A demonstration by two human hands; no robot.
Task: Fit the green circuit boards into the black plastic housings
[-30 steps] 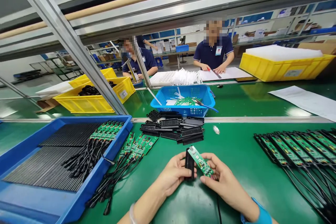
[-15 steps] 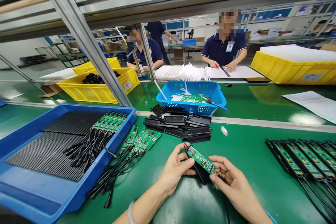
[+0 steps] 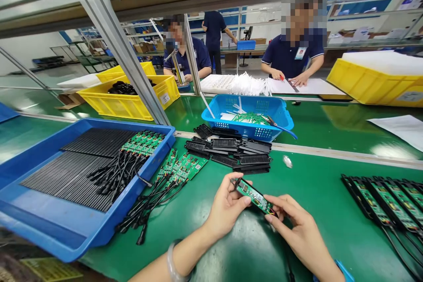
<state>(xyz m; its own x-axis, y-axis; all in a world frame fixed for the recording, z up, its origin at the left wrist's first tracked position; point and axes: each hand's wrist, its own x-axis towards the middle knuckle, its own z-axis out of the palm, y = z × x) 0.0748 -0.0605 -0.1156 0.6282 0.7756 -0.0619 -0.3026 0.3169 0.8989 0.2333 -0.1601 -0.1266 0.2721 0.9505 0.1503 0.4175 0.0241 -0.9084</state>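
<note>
A green circuit board (image 3: 254,196) lies along a narrow black plastic case, held at a slant between both hands. My left hand (image 3: 224,213) is closed around the upper left end, its thumb at the board's edge. At the lower right end, where thin coloured wires show, the fingers of my right hand (image 3: 295,222) pinch the board and case. A black cable (image 3: 289,257) hangs below my right hand. Beyond the hands lies a pile of empty black cases (image 3: 228,145). Left of them are loose green boards (image 3: 185,167) with black cables.
A blue tray (image 3: 66,240) with black strips and more boards stands left. A blue basket (image 3: 244,131) holds white and green strips. Several boards in cases (image 3: 393,202) lie right. A small clear packet (image 3: 287,161) sits near the ledge. Co-workers and yellow bins (image 3: 122,103) are across the bench.
The board, earlier angled apart from the case, now lies along it. My right fingers have moved onto the board's wired end. The view has shifted slightly.
</note>
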